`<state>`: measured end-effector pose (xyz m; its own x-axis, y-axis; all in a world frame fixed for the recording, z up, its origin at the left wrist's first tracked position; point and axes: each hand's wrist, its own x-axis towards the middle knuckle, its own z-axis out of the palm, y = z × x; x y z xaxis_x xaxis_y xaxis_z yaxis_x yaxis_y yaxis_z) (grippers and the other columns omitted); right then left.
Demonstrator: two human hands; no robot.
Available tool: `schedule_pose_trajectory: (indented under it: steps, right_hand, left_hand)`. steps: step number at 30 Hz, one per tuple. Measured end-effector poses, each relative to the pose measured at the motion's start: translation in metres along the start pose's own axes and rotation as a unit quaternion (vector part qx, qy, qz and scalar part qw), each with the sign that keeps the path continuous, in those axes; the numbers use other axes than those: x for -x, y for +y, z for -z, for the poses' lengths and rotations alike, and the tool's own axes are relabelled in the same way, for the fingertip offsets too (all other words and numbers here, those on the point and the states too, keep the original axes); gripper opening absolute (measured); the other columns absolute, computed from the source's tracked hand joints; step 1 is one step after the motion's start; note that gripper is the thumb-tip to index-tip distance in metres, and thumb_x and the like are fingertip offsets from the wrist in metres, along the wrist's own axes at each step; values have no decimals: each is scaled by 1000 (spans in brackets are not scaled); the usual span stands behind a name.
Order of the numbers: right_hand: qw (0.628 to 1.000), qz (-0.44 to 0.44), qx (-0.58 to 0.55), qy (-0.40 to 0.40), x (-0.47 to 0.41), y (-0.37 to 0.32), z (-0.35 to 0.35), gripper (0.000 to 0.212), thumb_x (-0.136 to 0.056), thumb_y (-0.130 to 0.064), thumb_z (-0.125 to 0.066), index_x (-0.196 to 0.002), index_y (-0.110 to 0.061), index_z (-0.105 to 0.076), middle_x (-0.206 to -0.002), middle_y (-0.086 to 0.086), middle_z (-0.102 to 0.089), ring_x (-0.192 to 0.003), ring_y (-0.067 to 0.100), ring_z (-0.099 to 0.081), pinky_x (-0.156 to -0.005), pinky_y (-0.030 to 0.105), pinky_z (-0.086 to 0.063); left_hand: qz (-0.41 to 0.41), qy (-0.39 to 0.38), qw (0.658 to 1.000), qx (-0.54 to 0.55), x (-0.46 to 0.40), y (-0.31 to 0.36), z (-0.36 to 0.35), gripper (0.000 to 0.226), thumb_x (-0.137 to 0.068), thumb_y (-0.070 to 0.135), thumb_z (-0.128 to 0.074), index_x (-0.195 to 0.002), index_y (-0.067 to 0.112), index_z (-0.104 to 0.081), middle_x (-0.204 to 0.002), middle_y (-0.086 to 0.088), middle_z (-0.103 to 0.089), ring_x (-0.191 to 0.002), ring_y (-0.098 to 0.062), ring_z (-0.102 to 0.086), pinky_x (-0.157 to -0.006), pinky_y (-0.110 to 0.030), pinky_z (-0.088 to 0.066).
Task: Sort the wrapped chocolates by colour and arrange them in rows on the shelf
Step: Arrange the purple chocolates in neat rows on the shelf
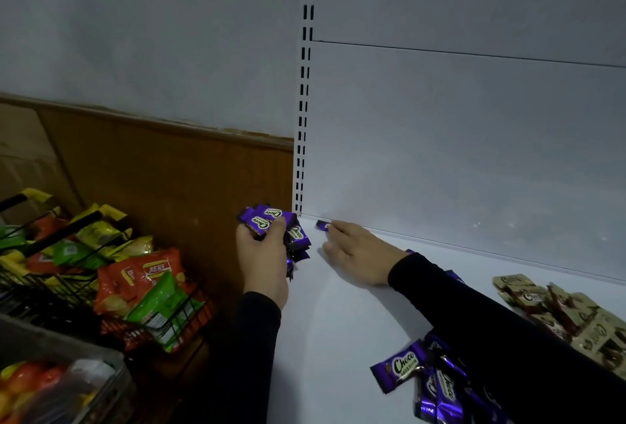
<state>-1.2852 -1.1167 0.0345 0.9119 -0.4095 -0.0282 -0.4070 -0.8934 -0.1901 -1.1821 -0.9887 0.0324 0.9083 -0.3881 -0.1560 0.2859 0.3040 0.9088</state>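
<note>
My left hand point(262, 254) grips a bunch of purple wrapped chocolates point(271, 220) just off the left edge of the white shelf point(338, 339). My right hand point(355, 254) reaches to the shelf's back left corner, its fingertips on a single purple chocolate point(321, 225) lying against the back panel. A loose pile of purple chocolates point(420, 379) lies at the shelf's front, partly under my right sleeve. A heap of beige and brown chocolates point(555, 308) sits at the right.
A black wire basket point(67, 288) with red, green and yellow snack bags stands at the left beside a wooden wall panel point(169, 169). A slotted upright point(303, 118) marks the shelf's left end. A clear bag of orange fruit point(30, 386) shows at bottom left.
</note>
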Motion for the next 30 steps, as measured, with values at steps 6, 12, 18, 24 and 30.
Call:
schedule_pose_trajectory:
  steps: [6, 12, 18, 24, 30]
  right_hand:
    - [1000, -9, 11, 16, -7, 1, 2, 43, -104, -38, -36, -125, -4, -51, -134, 15, -47, -128, 29, -39, -108, 39, -33]
    - [998, -18, -52, 29, -4, 5, -6, 41, -99, -38, -32, -106, -5, -55, -116, 12, -54, -121, 30, -42, -104, 45, -38]
    - [995, 7, -73, 69, 24, 15, 8, 52, -102, -48, -38, -146, -21, -42, -151, 0, -36, -140, 16, -33, -113, 23, -22]
    - [943, -48, -284, 169, 53, 2, 18, 29, -97, -42, -54, -118, -26, -66, -114, -13, -63, -100, 2, -62, -90, 20, -48]
    - [889, -66, -430, 144, 55, -17, 21, 17, -93, -44, -61, -98, -32, -71, -96, -8, -72, -85, 10, -70, -86, 37, -58]
  left_hand:
    - [1, -13, 1000, 6, -1, -2, -1, 33, -93, 22, -69, -121, 29, -53, -102, -4, -71, -79, -24, -74, -74, -53, -58]
    - [17, -36, 999, -3, -1, -5, -2, 32, -92, 21, -71, -120, 26, -55, -96, 1, -70, -75, -16, -72, -66, -40, -60]
    - [30, -84, 996, -27, 2, -7, -3, 33, -91, 22, -71, -122, 24, -59, -103, -2, -73, -85, -21, -74, -68, -42, -62]
    - [66, -171, 982, -53, 19, -7, 0, 41, -87, 18, -76, -126, 21, -61, -108, -4, -75, -94, -24, -74, -77, -42, -62]
    - [81, -238, 967, -46, 35, -1, 6, 36, -87, 11, -74, -120, 20, -64, -106, -6, -76, -97, -26, -74, -83, -41, -60]
